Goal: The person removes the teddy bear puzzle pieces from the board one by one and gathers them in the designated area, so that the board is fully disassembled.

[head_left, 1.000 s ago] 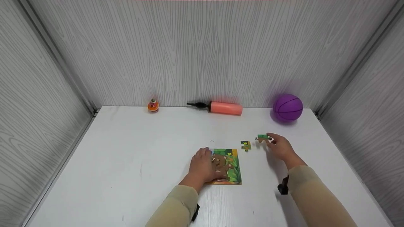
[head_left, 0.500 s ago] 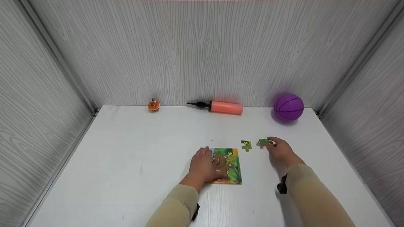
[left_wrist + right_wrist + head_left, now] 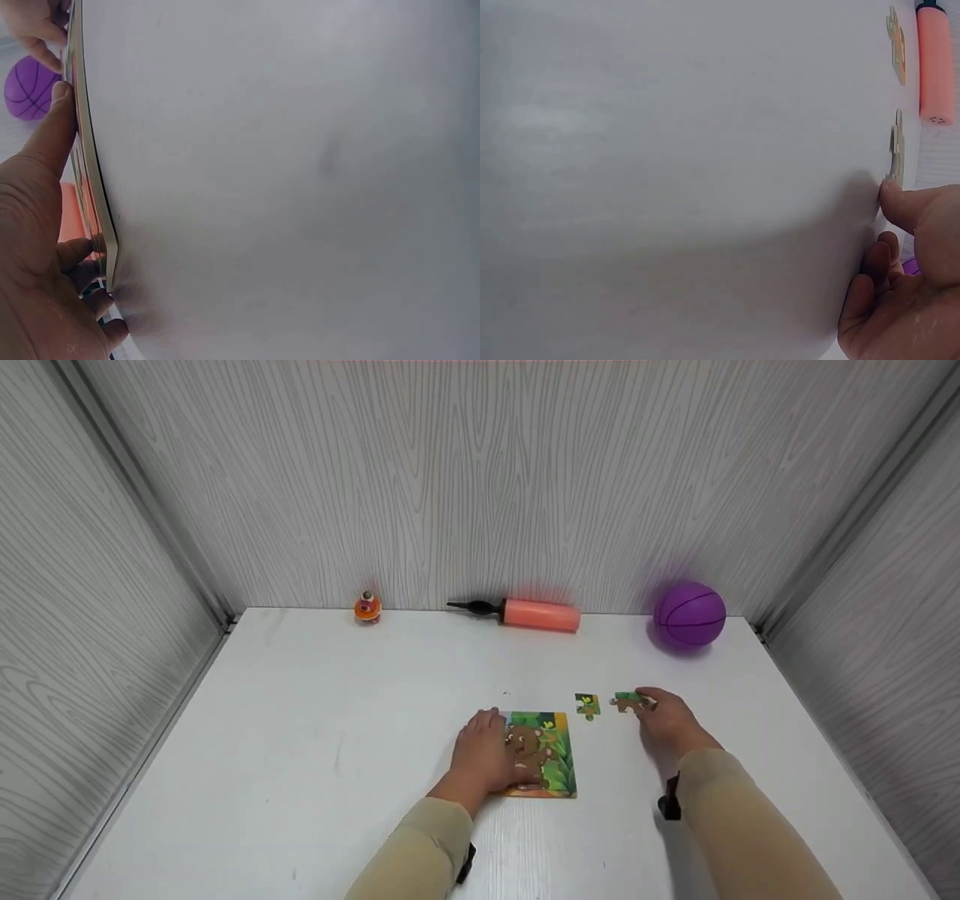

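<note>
There is no writing or brand name to read on anything here.

On the white table (image 3: 315,750) lies one square cardboard jigsaw board with a brown bear and green leaves (image 3: 546,754), near the middle of the front half. The person's left hand (image 3: 484,754) lies flat on the board's left side. Its fingers are straight and press down on the picture. In the left wrist view the thumb runs along the board's thin edge (image 3: 90,187).

Two loose jigsaw pieces lie just off the board's far right corner. One small green and yellow piece (image 3: 587,706) lies alone on the table, with no hand on it. The other small green and brown piece (image 3: 627,701) is a little further right. The right hand (image 3: 666,721) touches it at its right end with its fingertips. In the right wrist view one fingertip (image 3: 900,204) presses against the edge of this piece (image 3: 895,154), while the other fingers are loosely curled below it. The piece looks flat on the table, and I cannot tell if it is truly pinched.

Along the far edge of the table there are three toys, one of each. A small orange spinning-top toy (image 3: 366,608) stands toward the far left. A pink plastic hand pump with a black nozzle (image 3: 529,613) lies on its side in the middle. A purple rubber ball with dark lines (image 3: 689,613) sits near the far right corner.

Both arms wear tan sleeves (image 3: 731,825).
</note>
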Available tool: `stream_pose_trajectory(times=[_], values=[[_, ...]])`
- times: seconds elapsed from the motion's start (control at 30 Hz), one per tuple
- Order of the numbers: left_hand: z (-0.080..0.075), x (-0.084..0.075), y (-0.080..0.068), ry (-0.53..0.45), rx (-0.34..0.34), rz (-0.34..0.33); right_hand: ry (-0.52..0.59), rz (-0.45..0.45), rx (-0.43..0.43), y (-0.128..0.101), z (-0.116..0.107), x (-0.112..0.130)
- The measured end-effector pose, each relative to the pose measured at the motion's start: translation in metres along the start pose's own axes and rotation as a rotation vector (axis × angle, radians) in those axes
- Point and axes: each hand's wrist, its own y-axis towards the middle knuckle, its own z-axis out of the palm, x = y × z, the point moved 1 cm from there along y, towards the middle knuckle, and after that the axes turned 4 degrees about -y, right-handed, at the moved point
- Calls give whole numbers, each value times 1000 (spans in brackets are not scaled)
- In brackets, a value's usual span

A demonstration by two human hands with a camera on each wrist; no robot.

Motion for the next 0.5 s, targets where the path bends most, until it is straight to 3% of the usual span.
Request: stream_pose_trajectory(times=[0.5], values=[[-2,-1,0,9,14,8,55,21,16,2,-3,-7]])
